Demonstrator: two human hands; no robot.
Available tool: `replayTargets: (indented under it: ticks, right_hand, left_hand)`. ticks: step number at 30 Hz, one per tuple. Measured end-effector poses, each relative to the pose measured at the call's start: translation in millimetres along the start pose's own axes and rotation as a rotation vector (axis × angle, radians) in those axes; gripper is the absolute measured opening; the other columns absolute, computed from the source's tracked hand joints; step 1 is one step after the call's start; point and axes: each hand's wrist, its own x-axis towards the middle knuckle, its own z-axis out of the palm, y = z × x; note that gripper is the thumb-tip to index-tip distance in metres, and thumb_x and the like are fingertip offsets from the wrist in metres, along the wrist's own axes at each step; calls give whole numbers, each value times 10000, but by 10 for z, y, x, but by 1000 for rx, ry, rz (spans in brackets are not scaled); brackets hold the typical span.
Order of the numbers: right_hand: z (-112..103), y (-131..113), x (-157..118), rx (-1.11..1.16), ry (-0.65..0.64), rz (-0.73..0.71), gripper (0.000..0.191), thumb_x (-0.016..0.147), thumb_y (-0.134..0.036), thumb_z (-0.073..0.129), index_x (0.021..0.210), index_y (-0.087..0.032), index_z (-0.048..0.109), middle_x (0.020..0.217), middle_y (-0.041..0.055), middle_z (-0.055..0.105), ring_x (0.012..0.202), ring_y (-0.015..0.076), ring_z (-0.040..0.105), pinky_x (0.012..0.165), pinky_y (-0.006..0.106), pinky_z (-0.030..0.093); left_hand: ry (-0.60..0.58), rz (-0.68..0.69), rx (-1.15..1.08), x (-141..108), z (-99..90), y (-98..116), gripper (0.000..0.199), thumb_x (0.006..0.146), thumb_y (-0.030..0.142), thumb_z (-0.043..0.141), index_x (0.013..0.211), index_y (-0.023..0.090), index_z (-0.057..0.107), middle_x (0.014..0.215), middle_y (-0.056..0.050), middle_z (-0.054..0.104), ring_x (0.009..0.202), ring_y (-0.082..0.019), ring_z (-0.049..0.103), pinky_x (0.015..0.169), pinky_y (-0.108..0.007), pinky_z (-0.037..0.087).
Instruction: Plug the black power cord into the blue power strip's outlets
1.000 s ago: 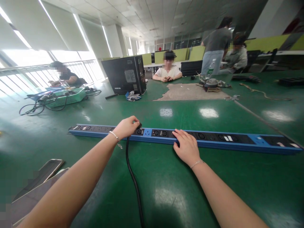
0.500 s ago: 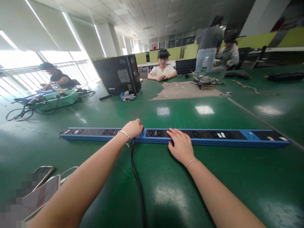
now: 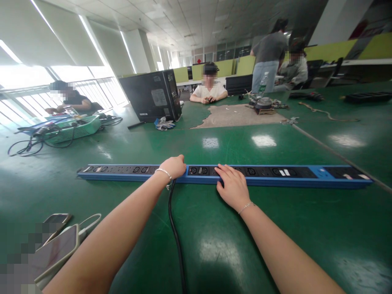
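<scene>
A long blue power strip (image 3: 214, 180) with black sockets lies across the green table. My left hand (image 3: 173, 167) is closed at the strip, left of its middle, around the end of a black cable (image 3: 175, 228). The plug itself is hidden under the fingers. From there the cable runs down toward the near edge of the view. My right hand (image 3: 233, 184) rests on the strip right of its middle, fingers spread over the sockets and thumb near the front side.
Two phones (image 3: 58, 251) lie at the lower left. Farther back are a green basket (image 3: 76, 128) with cables, a black computer case (image 3: 151, 96), gloves (image 3: 164, 123), a bottle (image 3: 263, 85) and a metal device (image 3: 265, 104). Several people are beyond.
My left hand has shifted slightly to the right and down, and the cable has moved a little with it. My right hand stays in place on the strip.
</scene>
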Motion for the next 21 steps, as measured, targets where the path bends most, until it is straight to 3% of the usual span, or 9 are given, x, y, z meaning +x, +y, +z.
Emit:
replayTargets:
  ticks: [6, 13, 21]
  right_hand:
    - [2, -2, 1, 12, 3, 3, 418, 791, -195, 470, 1195, -224, 575, 1300, 24, 552, 1210, 216, 460, 1002, 414, 325]
    - [2, -8, 7, 19, -1, 1, 424, 790, -194, 466, 1199, -231, 572, 1296, 35, 555, 1210, 221, 459, 1000, 424, 322]
    - [-3, 3, 3, -13, -12, -9, 421, 793, -201, 471, 1204, -214, 564, 1302, 33, 551, 1216, 206, 450, 1007, 402, 315]
  left_hand:
    - [21, -22, 20, -93, 33, 81, 301, 844, 293, 342, 1042, 167, 532, 953, -179, 679, 890, -298, 652, 721, -378, 478]
    - [151, -48, 11, -270, 194, 133, 299, 891, 335, 285, 1058, 186, 482, 835, -151, 681, 816, -305, 665, 681, -393, 483]
    - [85, -62, -27, -181, 123, 80, 266, 871, 321, 340, 1045, 198, 499, 927, -140, 685, 876, -272, 659, 731, -362, 487]
